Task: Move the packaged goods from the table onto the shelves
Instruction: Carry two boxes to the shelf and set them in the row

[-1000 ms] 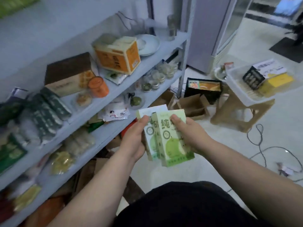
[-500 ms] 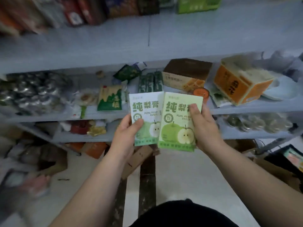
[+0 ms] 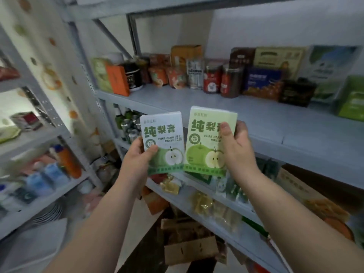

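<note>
Presently the left grip [image 3: 137,161] pinches the pale pear paste box [image 3: 162,134] and the right grip [image 3: 237,148] clasps the green pear paste box [image 3: 206,142], both upright before the grey shelf [image 3: 216,104]. Best lift them onto its bare strip ahead of the red jars [image 3: 211,77], labels outward.

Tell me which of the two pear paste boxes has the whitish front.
The whitish box, held by the left hand; the green box in the right hand has a yellow-green front.
</note>
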